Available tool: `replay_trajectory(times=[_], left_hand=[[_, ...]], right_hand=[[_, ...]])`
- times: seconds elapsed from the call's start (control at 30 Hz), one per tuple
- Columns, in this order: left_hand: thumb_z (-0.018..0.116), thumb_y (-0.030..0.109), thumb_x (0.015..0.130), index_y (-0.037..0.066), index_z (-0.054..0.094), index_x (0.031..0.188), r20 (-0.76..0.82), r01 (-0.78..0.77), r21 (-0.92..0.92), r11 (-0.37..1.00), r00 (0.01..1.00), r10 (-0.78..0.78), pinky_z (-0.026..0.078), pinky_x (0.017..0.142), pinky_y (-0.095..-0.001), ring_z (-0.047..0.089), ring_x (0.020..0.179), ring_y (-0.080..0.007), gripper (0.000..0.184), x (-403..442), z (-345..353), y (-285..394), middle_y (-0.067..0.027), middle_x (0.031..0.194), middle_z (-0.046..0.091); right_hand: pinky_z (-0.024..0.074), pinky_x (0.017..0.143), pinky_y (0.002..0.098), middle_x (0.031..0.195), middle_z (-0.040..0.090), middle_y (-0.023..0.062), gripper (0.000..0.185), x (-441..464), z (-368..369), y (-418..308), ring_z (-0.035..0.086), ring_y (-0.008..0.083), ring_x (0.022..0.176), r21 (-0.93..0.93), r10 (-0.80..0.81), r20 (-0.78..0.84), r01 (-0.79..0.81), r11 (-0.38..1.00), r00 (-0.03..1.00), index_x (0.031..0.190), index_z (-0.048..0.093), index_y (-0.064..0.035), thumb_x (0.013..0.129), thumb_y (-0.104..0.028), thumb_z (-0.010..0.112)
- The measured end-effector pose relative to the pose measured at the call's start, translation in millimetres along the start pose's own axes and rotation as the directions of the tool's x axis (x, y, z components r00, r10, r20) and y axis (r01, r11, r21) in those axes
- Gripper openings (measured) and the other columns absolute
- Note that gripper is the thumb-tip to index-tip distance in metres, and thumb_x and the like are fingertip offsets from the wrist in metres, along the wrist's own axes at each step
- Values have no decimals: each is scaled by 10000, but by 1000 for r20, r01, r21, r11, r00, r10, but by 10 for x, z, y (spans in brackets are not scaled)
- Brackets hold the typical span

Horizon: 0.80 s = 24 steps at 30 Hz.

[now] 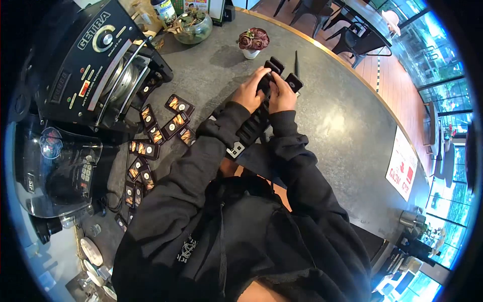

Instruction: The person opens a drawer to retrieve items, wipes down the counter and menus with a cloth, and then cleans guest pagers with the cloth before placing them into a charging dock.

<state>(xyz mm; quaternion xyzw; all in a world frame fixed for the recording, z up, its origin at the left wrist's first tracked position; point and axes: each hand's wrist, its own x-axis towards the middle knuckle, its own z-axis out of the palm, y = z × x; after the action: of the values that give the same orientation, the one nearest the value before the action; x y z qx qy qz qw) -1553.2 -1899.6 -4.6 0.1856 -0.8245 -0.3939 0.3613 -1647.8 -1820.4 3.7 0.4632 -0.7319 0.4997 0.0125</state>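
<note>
Both of my hands are at the far end of a long black slotted rack on the grey counter. My left hand is closed, with its fingers curled over a small dark piece there. Beside it, my right hand is bent round the same spot, fingertips close to the left ones. What they grip is mostly hidden by the fingers. Just past the fingertips, small black pager-like devices stick up. A thin black antenna-like rod lies beyond. Several flat black pagers with food pictures lie scattered left of my left arm.
A black sealing machine stands at the left, with a clear-covered appliance nearer me. A potted flower and a glass bowl stand at the back. A printed sheet lies near the right counter edge.
</note>
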Motion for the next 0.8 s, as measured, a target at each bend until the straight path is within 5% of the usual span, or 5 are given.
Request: replay_trajectory(times=[0.47,0.53,0.6,0.7,0.8], left_hand=[[502,-75,724,191,328,1370,16,151,125,981,988,-154,440,918,-432,453,1158,-378,720,28,-48,3,-168,1330,431],[489,-75,728,209,305,1384,39,147,126,981,987,-153,443,910,-440,464,1144,-384,738,12,-47,2,-167,1336,424],[492,-66,729,225,283,1395,62,172,182,968,981,-186,446,909,-436,467,1142,-385,756,36,-63,-24,-168,1345,414],[488,-21,761,221,246,1414,179,273,322,907,923,-342,427,934,-419,438,1188,-374,738,19,-185,60,-196,1353,398],[487,19,795,191,225,1421,-23,168,153,974,986,-166,405,954,-422,413,1216,-361,700,-299,-300,46,-198,1354,397]], right_hand=[[500,744,359,986,619,165,405,-34,107,94,624,292,858,-67,-29,8,29,997,1000,1183,549,-103,789,-6,541],[475,828,400,1110,578,178,457,-48,76,41,573,351,988,-64,76,81,-70,995,994,1227,514,-106,789,24,508],[477,816,404,1096,573,180,479,-63,94,70,576,357,962,-74,78,87,-72,995,993,1238,514,-128,787,32,494],[482,753,394,959,588,176,485,-51,85,125,589,334,843,-174,-82,12,83,981,997,1230,539,-167,780,10,507],[466,793,393,990,583,175,555,-42,-39,83,568,345,906,-242,-71,128,101,965,989,1281,489,-182,760,-18,587]])
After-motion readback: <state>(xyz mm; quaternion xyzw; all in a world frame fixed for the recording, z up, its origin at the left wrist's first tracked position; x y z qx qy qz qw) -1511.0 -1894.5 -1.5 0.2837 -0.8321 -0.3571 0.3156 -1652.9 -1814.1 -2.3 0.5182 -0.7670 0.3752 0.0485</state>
